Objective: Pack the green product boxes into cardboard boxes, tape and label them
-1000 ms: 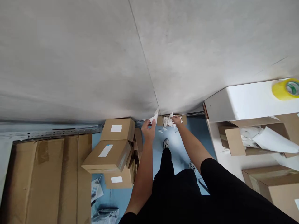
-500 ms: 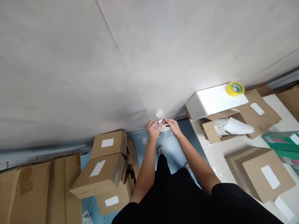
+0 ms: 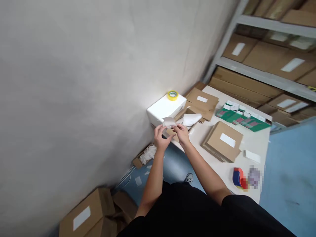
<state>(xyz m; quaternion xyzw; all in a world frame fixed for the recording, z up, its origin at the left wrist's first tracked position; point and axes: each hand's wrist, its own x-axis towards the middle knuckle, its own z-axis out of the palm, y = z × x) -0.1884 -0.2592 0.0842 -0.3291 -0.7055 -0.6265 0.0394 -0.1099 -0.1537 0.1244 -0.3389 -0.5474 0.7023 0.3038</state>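
Observation:
A small curved slip of white paper (image 3: 169, 121) is raised in front of me, above the near edge of the table. My right hand (image 3: 182, 134) pinches its right end between thumb and fingers. On the other side, my left hand (image 3: 161, 140) has its thumb spread away from its curved fingers, the fingertips close to the slip's left edge. Whether those fingertips touch it I cannot tell. Just behind the hands, an open cardboard box (image 3: 175, 135) holds crumpled and folded white paper (image 3: 191, 119).
Yellow tape (image 3: 172, 95) lies on a white box (image 3: 163, 107) by the wall. The table (image 3: 247, 144) carries flattened cartons (image 3: 223, 138), green boxes (image 3: 243, 117) and a red-and-blue tape dispenser (image 3: 239, 177). Shelves (image 3: 266, 75) stand at right; cartons (image 3: 81, 215) sit lower left.
My view has swung right, bringing more table and the shelves into sight. Both hands, low against the wall before, are now in front of the open box with the paper slip.

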